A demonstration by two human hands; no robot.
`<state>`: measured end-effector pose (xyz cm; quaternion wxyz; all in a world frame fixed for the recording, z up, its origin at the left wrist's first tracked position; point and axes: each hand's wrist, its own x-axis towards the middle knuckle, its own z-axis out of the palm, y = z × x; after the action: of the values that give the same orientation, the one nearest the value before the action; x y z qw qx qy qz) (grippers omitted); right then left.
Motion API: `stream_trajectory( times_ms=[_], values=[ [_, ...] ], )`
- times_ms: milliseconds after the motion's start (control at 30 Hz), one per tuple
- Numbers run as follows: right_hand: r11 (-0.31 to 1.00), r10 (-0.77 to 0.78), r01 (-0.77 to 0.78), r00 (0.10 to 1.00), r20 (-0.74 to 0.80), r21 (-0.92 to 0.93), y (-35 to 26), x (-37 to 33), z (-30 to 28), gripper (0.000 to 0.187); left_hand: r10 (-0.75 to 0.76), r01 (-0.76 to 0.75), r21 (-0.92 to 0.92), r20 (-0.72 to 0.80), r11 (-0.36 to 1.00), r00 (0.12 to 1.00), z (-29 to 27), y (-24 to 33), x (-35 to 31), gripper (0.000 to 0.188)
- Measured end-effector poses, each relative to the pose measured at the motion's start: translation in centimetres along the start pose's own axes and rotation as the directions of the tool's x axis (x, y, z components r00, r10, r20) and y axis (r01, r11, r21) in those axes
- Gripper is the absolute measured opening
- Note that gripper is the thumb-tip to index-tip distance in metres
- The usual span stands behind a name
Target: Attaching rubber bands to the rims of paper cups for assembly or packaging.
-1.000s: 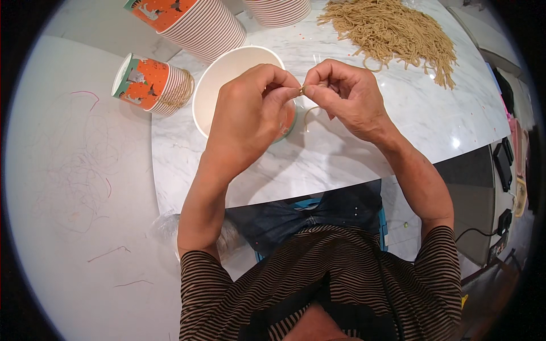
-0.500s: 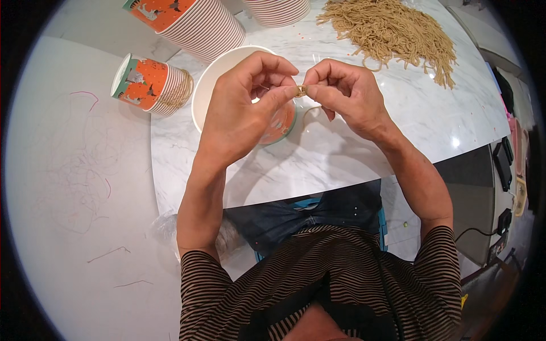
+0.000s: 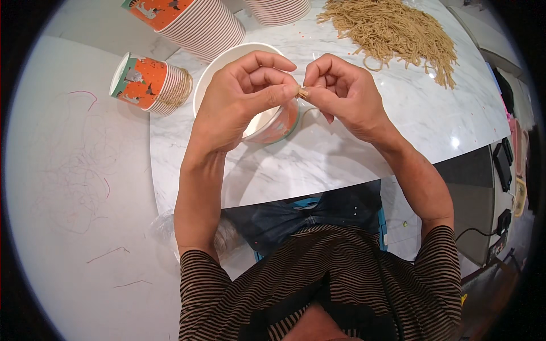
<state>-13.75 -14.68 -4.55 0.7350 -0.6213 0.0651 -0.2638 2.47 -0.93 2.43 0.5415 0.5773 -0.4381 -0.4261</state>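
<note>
Above a white paper bucket (image 3: 203,94) with an orange and green printed side, both my hands meet over the marble table. My left hand (image 3: 242,99) pinches a small bunched bit of tan cord (image 3: 303,93) between thumb and index finger. From the other side my right hand (image 3: 351,96) grips the same cord with thumb and fingers. Below the fingertips a thin cord tail hangs in a curve beside the bucket. The bucket lies tilted behind my left hand, which hides part of it. Whether the cord is fixed to the bucket I cannot tell.
A short stack of paper buckets (image 3: 149,84) with tan cords on it stands at the left. Taller stacks of paper buckets (image 3: 196,28) and white buckets (image 3: 278,10) stand at the back. A heap of tan cords (image 3: 398,37) lies far right on the marble table (image 3: 455,116).
My left hand has shifted slightly and turned, and the pinched cord now shows as a small bunch between the fingertips. More of the bucket's inside is visible below my left hand.
</note>
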Motion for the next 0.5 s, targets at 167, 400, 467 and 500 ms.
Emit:
stream_trajectory(
  times_ms=[167, 400, 467, 500],
  values=[
    [0.987, -0.09, 0.083, 0.995, -0.045, -0.136, 0.3, -0.1, 0.1, 0.014, 0.006, -0.004, 0.031, -0.068, 1.0, 0.998, 0.3, 0.1, 0.0, 0.033],
    [0.915, -0.263, 0.237, 0.964, -0.038, -0.326, 0.2, -0.3, -0.1, 0.019, 0.067, -0.047, 0.116, -0.183, 0.992, 0.981, 1.3, 0.3, -0.4, 0.031],
    [0.885, -0.321, 0.293, 0.947, -0.017, -0.363, 0.1, -0.3, -0.1, 0.02, 0.106, -0.06, 0.193, -0.239, 0.979, 0.965, 1.5, 0.4, -0.6, 0.029],
    [0.865, -0.354, 0.33, 0.935, 0.005, -0.377, 0.1, -0.3, 0.0, 0.021, 0.105, -0.059, 0.193, -0.24, 0.979, 0.965, 1.4, 0.3, -0.7, 0.029]
  ],
)
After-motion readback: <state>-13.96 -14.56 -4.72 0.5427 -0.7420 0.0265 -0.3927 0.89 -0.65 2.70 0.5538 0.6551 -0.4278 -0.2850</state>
